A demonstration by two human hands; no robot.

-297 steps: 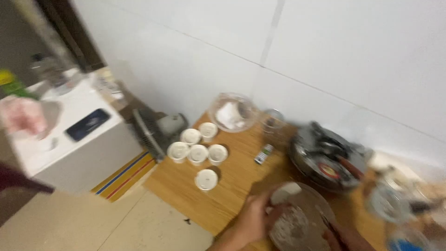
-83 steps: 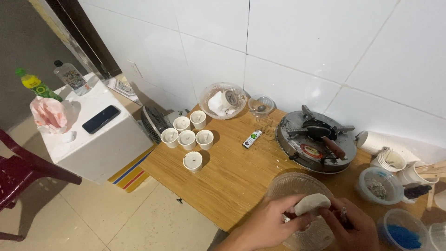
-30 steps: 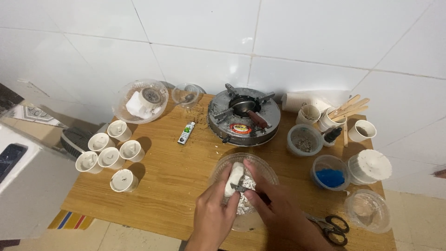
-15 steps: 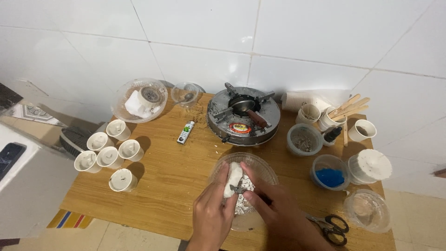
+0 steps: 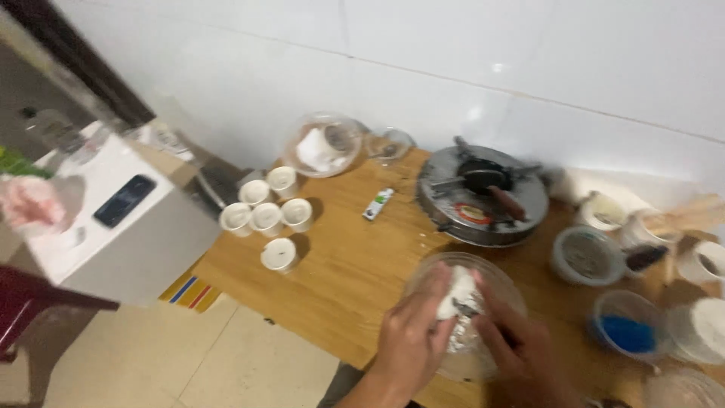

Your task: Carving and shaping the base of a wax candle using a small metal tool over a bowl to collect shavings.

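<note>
Left hand (image 5: 411,340) fingers pinching white waxy lump (image 5: 455,295) over clear glass bowl (image 5: 430,276); right hand (image 5: 521,344) fingers' grip unclear. Keep scrapings inside bowl, steady on wooden bench (image 5: 340,264).

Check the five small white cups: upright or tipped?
Upright: all five small white cups show round open rims facing up on the wooden table.

We've got the stove (image 5: 483,198) behind the glass bowl (image 5: 464,317), cups (image 5: 266,215) off to its left, and, I think, tubs (image 5: 604,291) to its right.
</note>
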